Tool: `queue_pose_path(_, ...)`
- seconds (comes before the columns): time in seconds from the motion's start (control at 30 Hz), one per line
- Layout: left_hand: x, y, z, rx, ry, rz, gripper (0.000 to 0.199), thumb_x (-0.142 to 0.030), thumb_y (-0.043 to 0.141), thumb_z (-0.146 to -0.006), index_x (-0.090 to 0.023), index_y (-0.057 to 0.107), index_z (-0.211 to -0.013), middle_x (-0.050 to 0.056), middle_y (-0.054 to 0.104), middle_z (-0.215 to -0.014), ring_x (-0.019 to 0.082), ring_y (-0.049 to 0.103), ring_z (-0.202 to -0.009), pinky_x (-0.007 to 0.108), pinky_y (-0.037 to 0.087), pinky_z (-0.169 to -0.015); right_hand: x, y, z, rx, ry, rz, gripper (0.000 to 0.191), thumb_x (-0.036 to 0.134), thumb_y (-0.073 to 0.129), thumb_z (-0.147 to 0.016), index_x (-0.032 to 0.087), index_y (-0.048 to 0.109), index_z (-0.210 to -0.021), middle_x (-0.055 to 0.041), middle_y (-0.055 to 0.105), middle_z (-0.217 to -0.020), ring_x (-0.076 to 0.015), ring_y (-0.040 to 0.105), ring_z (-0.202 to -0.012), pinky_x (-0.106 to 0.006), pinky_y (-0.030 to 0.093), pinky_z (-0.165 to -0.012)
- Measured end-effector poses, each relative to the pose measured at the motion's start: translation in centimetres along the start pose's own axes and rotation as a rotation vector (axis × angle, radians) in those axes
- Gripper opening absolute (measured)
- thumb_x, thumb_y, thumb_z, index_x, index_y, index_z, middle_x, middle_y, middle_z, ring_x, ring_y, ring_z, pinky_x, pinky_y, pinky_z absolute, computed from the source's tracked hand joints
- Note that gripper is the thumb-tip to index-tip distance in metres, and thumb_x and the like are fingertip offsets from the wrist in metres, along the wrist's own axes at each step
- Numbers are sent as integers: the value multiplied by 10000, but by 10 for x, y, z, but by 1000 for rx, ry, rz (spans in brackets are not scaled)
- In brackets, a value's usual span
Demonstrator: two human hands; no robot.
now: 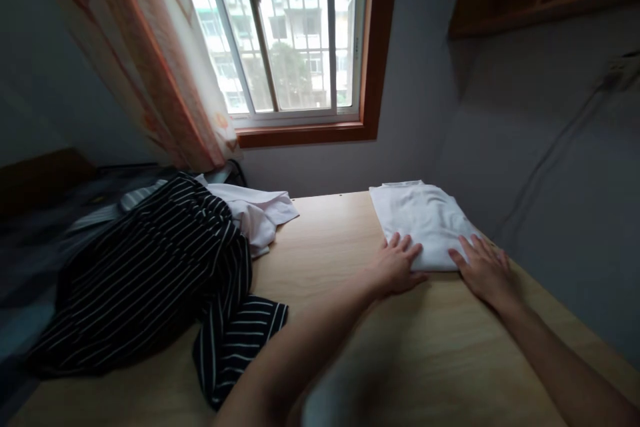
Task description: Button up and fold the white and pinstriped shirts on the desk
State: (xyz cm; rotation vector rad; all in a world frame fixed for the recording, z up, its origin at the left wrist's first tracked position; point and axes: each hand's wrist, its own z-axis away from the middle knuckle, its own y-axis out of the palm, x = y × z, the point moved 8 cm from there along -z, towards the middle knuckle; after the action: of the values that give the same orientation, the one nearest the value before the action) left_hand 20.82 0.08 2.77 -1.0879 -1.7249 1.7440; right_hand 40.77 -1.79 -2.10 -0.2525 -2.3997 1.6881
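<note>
A white folded garment (423, 213) lies flat on the wooden table, near its far right edge. My left hand (399, 265) rests on the near left corner of the cloth, fingers spread. On the near right corner lies my right hand (484, 271), its fingers also stretched out. Neither hand grips the fabric. Off to the left, a black garment with white stripes (160, 273) is heaped loosely, one part hanging toward the near side. Behind it a crumpled white cloth (260, 210) sticks out.
The pale wooden table (325, 240) reaches the wall below a window (295, 33). A patterned curtain (155, 60) hangs at the left, beside a bed (30, 247). A wooden shelf (545, 13) juts out at upper right, and a cord (555, 140) runs down the right wall.
</note>
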Motion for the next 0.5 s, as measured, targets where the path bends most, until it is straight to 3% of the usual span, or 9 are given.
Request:
queue_pose_path(0.13,5,-33,57,73,78,-60,601,-586,520,-861,-242,469,-1352,115,478,-1388,317,394,-1313,477,333,-1069,-10,8,0,-48,-25,-16,816,636,124,-906,79,497,-1371,-224,473,-1418,-362,366,-1345,-599,249,-1067)
queue_pose_path(0.23,26,-84,113,-33,-15,-159,625,-600,484,-887,-239,427,-1394,109,372,-1496,320,281,-1400,494,223,-1140,-16,15,2,-72,-57,-27,806,631,165,-891,71,528,-1345,-240,499,-1388,-390,404,-1312,-597,290,-1030)
queue_pose_path(0.4,112,-183,232,-286,-517,-423,675,-592,532,-866,-242,371,-1420,78,322,-1537,324,214,-1432,510,159,-1176,-25,15,10,-205,-81,-59,717,616,230,-846,196,577,-1310,-220,581,-1296,-411,469,-1245,-592,334,-957)
queue_pose_path(0.5,163,-223,317,-464,-805,-576,826,-632,585,-799,-181,312,-1434,136,329,-1520,360,258,-1408,541,225,-1158,-24,11,12,-241,-67,-71,724,621,262,-821,200,566,-1326,-233,576,-1291,-405,460,-1247,-579,326,-959)
